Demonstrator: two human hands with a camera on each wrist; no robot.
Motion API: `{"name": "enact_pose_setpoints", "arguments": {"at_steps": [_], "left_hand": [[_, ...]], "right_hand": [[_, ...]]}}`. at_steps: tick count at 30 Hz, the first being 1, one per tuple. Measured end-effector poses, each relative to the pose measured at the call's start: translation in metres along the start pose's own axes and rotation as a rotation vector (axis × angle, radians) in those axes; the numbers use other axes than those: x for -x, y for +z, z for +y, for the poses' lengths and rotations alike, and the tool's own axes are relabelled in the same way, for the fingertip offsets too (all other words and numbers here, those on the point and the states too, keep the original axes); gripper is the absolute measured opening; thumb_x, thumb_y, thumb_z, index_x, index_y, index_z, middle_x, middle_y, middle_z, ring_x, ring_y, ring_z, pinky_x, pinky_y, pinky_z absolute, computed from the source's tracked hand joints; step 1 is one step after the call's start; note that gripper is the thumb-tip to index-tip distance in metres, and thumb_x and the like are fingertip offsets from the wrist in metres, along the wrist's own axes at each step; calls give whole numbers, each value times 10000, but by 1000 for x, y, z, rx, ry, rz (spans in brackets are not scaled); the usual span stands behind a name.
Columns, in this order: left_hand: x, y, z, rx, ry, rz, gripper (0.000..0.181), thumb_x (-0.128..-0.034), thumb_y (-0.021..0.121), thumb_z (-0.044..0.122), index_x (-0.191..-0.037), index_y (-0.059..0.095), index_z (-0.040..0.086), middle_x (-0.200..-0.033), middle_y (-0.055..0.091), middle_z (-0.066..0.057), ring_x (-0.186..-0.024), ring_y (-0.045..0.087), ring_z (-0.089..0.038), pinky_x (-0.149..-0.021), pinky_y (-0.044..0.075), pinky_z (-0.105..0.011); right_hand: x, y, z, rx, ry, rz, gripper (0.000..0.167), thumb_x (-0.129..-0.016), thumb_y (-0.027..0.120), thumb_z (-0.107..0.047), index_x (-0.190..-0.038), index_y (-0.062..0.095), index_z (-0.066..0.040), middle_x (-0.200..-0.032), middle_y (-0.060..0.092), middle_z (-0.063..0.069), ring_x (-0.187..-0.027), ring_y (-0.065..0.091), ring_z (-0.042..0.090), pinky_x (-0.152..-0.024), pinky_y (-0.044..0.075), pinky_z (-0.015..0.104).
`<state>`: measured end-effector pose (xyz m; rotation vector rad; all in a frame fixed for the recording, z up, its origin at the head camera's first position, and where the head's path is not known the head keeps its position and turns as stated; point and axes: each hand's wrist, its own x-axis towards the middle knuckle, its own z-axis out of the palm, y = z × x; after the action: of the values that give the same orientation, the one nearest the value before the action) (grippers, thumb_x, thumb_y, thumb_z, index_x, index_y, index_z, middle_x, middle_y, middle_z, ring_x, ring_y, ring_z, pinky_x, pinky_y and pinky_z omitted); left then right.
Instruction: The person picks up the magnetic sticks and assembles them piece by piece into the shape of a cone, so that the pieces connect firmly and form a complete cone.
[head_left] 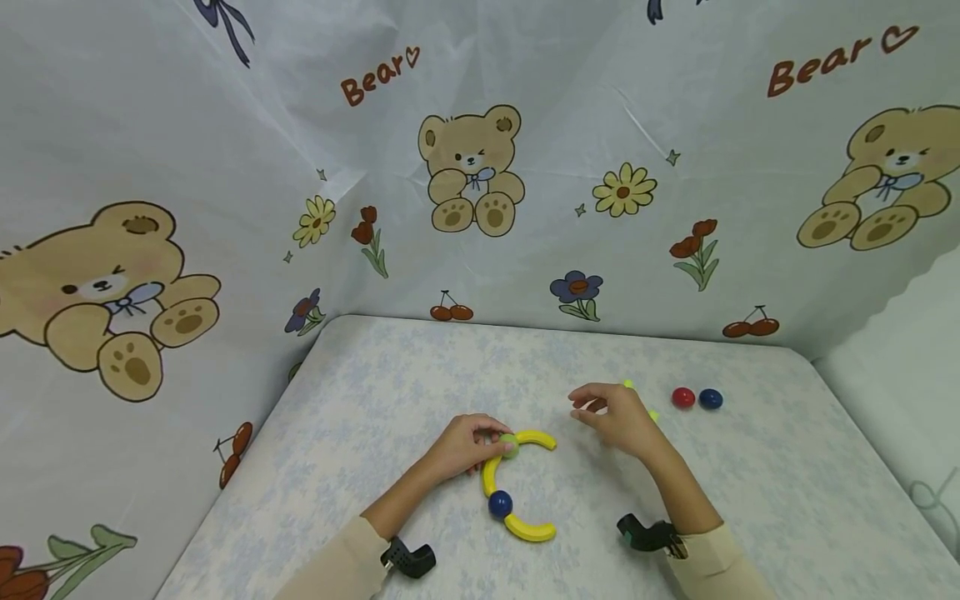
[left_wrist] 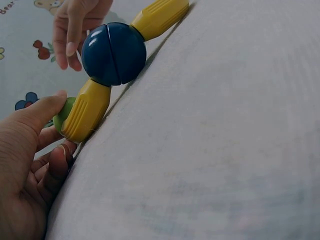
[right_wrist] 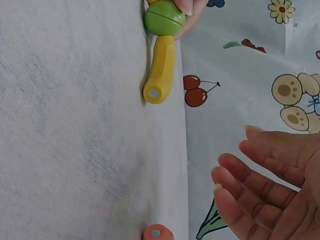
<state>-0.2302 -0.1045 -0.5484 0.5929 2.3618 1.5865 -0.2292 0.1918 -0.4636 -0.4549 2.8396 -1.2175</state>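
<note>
A C-shaped chain lies on the table: curved yellow rods (head_left: 531,532) joined by a blue ball (head_left: 500,504) and a green ball (head_left: 510,446). My left hand (head_left: 468,446) pinches the green ball between thumb and fingers; in the left wrist view the nearest yellow rod (left_wrist: 87,112) partly hides that ball. Right of the chain, my right hand (head_left: 617,419) hovers with relaxed, slightly bent fingers and nothing in them. One yellow rod (right_wrist: 161,72) shows a grey dot on its free end in the right wrist view.
Behind the right hand, a bright yellow-green piece (head_left: 628,384) is mostly hidden. A red ball (head_left: 683,397) and another blue ball (head_left: 711,399) sit farther right. An orange-pink rounded end (right_wrist: 158,232) shows at the right wrist view's bottom edge. A bear-print cloth hangs behind the table.
</note>
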Motion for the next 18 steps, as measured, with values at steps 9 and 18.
{"name": "enact_pose_setpoints", "arguments": {"at_steps": [9, 18], "left_hand": [[0, -1, 1, -4, -8, -2, 240, -890, 787, 433, -1088, 767, 299, -912, 676, 31, -441, 485, -111, -371, 453, -282], [0, -1, 0, -8, -6, -3, 236, -893, 784, 433, -1086, 767, 298, -914, 674, 30, -442, 486, -116, -373, 457, -289]], "right_hand": [[3, -27, 12, 52, -1, 86, 228, -936, 755, -162, -1146, 746, -76, -1020, 748, 37, -946, 686, 265, -775, 549, 389], [7, -47, 23, 58, -3, 120, 257, -956, 732, -162, -1187, 728, -49, -1082, 744, 102, -988, 688, 322, -792, 549, 428]]}}
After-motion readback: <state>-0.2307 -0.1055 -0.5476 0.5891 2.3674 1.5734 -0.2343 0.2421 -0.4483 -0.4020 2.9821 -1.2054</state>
